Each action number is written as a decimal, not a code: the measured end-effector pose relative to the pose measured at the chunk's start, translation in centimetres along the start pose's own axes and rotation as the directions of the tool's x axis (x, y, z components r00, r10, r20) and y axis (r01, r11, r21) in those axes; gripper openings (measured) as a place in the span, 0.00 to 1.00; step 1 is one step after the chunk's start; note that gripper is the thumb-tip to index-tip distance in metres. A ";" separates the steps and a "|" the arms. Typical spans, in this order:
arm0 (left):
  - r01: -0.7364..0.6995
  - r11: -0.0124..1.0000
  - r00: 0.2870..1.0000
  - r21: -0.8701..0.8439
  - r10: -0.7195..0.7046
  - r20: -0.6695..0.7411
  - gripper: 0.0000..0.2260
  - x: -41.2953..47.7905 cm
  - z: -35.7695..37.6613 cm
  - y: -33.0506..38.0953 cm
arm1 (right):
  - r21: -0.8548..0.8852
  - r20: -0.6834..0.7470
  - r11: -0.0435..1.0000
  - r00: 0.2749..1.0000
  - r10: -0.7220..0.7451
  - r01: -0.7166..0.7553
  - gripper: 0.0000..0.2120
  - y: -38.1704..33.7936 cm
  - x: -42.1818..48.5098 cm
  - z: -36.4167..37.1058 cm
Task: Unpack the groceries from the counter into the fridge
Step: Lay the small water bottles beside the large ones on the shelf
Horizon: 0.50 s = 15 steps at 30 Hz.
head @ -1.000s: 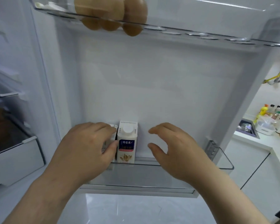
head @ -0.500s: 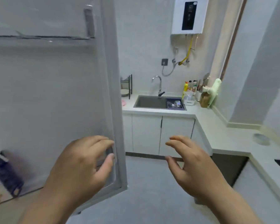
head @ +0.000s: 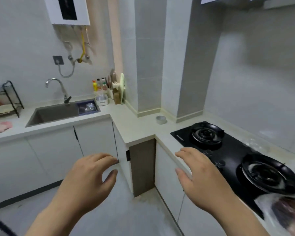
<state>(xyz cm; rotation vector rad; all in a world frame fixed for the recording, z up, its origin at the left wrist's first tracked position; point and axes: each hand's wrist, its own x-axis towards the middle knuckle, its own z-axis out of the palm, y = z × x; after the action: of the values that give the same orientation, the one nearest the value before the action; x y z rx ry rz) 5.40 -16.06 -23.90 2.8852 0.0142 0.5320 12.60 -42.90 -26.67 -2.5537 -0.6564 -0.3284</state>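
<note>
The big pale L-shaped stone counter wraps the corner, with no fridge in sight from here. On its right run sits the black glass two-burner gas hob, and on the back run the grey rectangular sink. Here's the target: a clear crinkled plastic bag with something brown and blurred inside, at the hob's near end, low and right of both hands. I can't tell its long axis. The right hand hovers over the counter edge, clearly nearer, so I'd expect it to reach. The left hand hangs over the floor, well apart from the bag. Both are empty, fingers loosely spread and curved. Only the small black hob knobs lie between. A small clear tape roll sits far back, out of the way.
</note>
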 end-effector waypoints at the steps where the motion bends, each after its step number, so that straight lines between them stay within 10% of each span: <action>1: -0.044 0.999 0.999 -0.018 0.044 0.019 0.11 1.1 1.0 1.4 | -0.018 -0.013 0.999 0.999 0.046 -0.046 0.20 1.5 -0.8 -0.7; 15: -0.582 0.755 0.766 -0.303 0.634 0.109 0.12 11.6 11.3 20.7 | -0.111 -0.240 0.780 0.778 0.580 -0.615 0.18 13.5 -13.4 -9.5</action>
<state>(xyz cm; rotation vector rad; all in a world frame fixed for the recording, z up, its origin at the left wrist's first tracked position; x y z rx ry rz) 19.70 -38.07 -25.93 2.6189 -0.9933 0.2910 6.87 -63.27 -28.37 -2.6896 0.2970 -0.4154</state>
